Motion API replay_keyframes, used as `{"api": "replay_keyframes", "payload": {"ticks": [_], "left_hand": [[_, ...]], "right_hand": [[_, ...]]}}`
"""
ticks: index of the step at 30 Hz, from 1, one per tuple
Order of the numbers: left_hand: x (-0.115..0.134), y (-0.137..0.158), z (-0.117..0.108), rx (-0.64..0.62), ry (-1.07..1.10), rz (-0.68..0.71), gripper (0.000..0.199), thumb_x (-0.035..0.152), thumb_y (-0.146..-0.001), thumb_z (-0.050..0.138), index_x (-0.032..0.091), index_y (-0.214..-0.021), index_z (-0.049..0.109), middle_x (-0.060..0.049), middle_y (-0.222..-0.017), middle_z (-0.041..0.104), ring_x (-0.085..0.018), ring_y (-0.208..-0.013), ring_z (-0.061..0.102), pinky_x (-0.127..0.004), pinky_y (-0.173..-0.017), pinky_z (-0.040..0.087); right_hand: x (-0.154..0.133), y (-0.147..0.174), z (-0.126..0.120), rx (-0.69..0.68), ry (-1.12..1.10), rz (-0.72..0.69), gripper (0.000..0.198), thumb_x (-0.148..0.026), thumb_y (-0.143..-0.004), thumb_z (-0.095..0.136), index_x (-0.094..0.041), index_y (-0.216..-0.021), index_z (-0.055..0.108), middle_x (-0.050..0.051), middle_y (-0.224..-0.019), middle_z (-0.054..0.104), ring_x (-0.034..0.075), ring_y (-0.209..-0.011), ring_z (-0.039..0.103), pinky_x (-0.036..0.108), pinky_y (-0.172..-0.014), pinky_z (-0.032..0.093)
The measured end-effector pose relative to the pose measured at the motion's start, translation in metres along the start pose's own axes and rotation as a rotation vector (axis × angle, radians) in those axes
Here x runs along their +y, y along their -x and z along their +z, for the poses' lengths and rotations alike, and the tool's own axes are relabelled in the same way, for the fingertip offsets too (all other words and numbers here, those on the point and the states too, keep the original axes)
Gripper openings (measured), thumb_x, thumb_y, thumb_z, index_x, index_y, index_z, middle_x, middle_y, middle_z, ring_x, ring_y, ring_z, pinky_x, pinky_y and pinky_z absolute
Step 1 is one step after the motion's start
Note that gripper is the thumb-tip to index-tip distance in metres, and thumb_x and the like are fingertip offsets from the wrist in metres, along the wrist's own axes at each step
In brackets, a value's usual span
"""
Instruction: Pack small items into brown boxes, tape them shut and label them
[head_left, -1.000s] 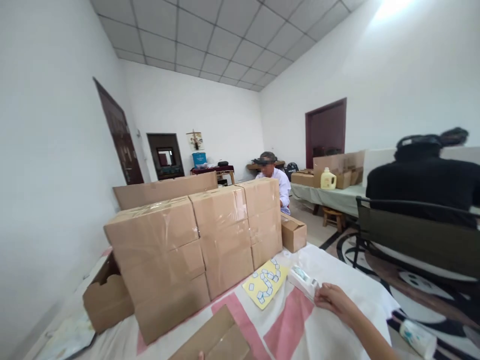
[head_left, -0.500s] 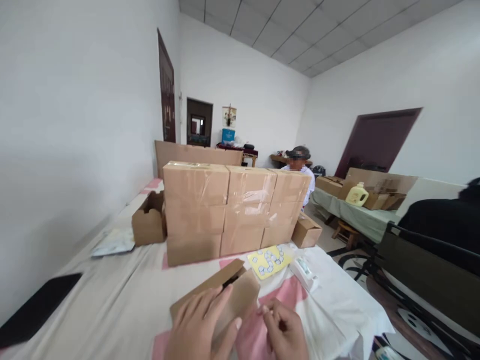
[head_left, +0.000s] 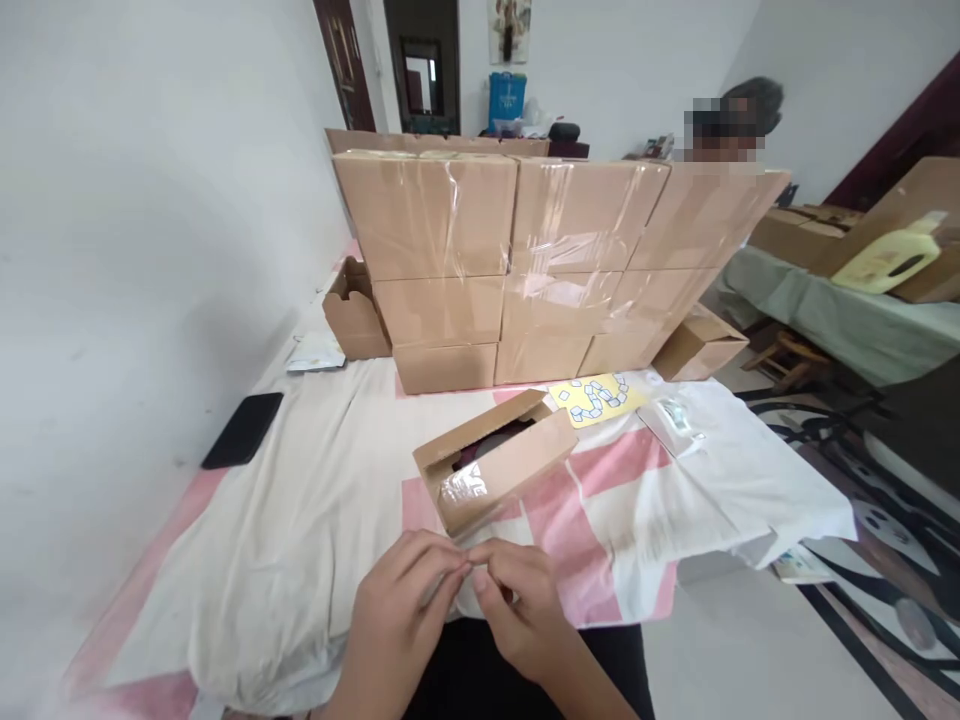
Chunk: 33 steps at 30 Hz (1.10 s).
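Observation:
My left hand (head_left: 409, 590) and my right hand (head_left: 521, 595) meet at the fingertips, close to the table's near edge. Both are closed in a pinch; whatever lies between the fingers is too small to make out. Just beyond them a narrow open cardboard box (head_left: 506, 470) lies at a slant on the cloth, with something dark inside it. Neither hand appears to grip this box. Behind it, a yellow sheet (head_left: 592, 400) printed with a winding path of squares lies flat. A small white package (head_left: 675, 422) rests to the right of the sheet.
A taped wall of stacked cardboard boxes (head_left: 442, 225) stands across the back. Smaller cartons flank it, one at left (head_left: 356, 310) and one at right (head_left: 701, 345). A black phone-like slab (head_left: 241, 430) lies at left. Beyond the stack is another person (head_left: 731, 120).
The view has tilted down. My left hand has come off the cardboard box and joined my right hand at the fingertips, nearer to me.

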<state>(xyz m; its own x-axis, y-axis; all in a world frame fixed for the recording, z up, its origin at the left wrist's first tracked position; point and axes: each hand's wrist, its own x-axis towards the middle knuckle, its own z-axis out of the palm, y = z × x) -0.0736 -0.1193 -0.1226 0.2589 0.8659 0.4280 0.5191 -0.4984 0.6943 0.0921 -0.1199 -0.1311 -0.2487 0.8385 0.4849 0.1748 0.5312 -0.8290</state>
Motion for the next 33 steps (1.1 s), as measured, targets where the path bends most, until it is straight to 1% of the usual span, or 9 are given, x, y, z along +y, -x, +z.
{"api": "replay_keyframes", "payload": {"ticks": [4,8,10,12,14,17,19,27,33], "left_hand": [[0.008,-0.003,0.006,0.057,-0.187,0.089,0.013,0.013,-0.096,0.057,0.023,-0.088,0.061,0.001,-0.084,0.066,-0.014,-0.08,0.062,-0.028,-0.072,0.047],[0.017,-0.002,0.001,0.021,-0.21,0.128,0.014,0.01,-0.093,0.058,0.023,-0.09,0.059,0.001,-0.083,0.067,-0.014,-0.075,0.062,-0.028,-0.069,0.045],[0.018,0.0,-0.003,-0.087,-0.176,0.107,0.012,0.013,-0.095,0.057,0.024,-0.091,0.06,0.0,-0.085,0.067,-0.015,-0.079,0.063,-0.027,-0.071,0.047],[0.018,0.0,-0.005,-0.19,-0.146,0.06,0.01,0.018,-0.097,0.055,0.024,-0.091,0.061,-0.002,-0.09,0.067,-0.016,-0.086,0.065,-0.027,-0.076,0.05],[0.017,-0.002,-0.003,-0.26,-0.154,-0.007,0.013,0.02,-0.098,0.052,0.024,-0.091,0.061,-0.004,-0.099,0.066,-0.016,-0.092,0.065,-0.026,-0.08,0.051],[0.018,-0.008,-0.005,-0.376,-0.201,-0.09,0.014,0.02,-0.098,0.051,0.024,-0.091,0.062,-0.004,-0.108,0.061,-0.015,-0.097,0.064,-0.026,-0.081,0.05],[0.021,-0.015,-0.013,-0.453,-0.202,-0.126,0.011,0.022,-0.097,0.054,0.024,-0.09,0.062,-0.002,-0.107,0.06,-0.015,-0.096,0.063,-0.026,-0.082,0.049],[0.038,-0.061,-0.073,-0.599,-0.193,-0.103,0.016,0.04,-0.095,0.061,0.025,-0.09,0.06,0.0,-0.103,0.067,-0.015,-0.094,0.062,-0.026,-0.08,0.048],[0.02,-0.115,-0.07,-0.673,-0.283,-0.239,0.02,0.046,-0.091,0.062,0.027,-0.089,0.064,0.003,-0.094,0.069,-0.016,-0.084,0.059,-0.028,-0.073,0.044]], "right_hand": [[0.015,0.003,-0.024,0.078,0.197,0.123,0.036,-0.026,-0.1,0.049,-0.018,-0.068,0.06,0.002,-0.066,0.065,0.012,-0.059,0.058,0.023,-0.058,0.045],[0.038,0.009,-0.091,0.483,0.501,0.354,0.04,-0.033,-0.1,0.049,-0.017,-0.07,0.071,0.004,-0.065,0.069,0.016,-0.059,0.063,0.026,-0.056,0.047],[0.039,0.003,-0.12,0.593,0.617,0.295,0.034,-0.035,-0.099,0.052,-0.018,-0.081,0.075,0.006,-0.075,0.074,0.02,-0.068,0.068,0.029,-0.065,0.052],[0.031,-0.014,-0.134,0.534,0.689,0.083,0.027,-0.033,-0.099,0.053,-0.019,-0.097,0.076,0.008,-0.097,0.078,0.025,-0.091,0.072,0.036,-0.084,0.055],[0.022,-0.04,-0.132,0.33,0.732,-0.094,0.03,-0.03,-0.101,0.049,-0.021,-0.117,0.072,0.009,-0.125,0.073,0.028,-0.123,0.063,0.045,-0.107,0.046],[0.021,-0.081,-0.112,-0.016,0.815,-0.087,0.039,-0.033,-0.105,0.042,-0.024,-0.137,0.063,0.006,-0.147,0.06,0.028,-0.147,0.041,0.054,-0.122,0.026],[0.03,-0.098,-0.098,-0.146,0.861,-0.024,0.041,-0.036,-0.107,0.039,-0.026,-0.138,0.063,0.004,-0.149,0.058,0.03,-0.148,0.039,0.06,-0.123,0.019],[0.058,-0.094,-0.087,-0.158,0.952,-0.001,0.044,-0.037,-0.107,0.036,-0.026,-0.141,0.062,0.004,-0.154,0.053,0.032,-0.149,0.037,0.058,-0.121,0.022],[0.053,-0.097,-0.088,-0.171,0.939,0.025,0.044,-0.038,-0.107,0.037,-0.026,-0.14,0.063,0.004,-0.154,0.052,0.031,-0.148,0.037,0.054,-0.116,0.028]]}}
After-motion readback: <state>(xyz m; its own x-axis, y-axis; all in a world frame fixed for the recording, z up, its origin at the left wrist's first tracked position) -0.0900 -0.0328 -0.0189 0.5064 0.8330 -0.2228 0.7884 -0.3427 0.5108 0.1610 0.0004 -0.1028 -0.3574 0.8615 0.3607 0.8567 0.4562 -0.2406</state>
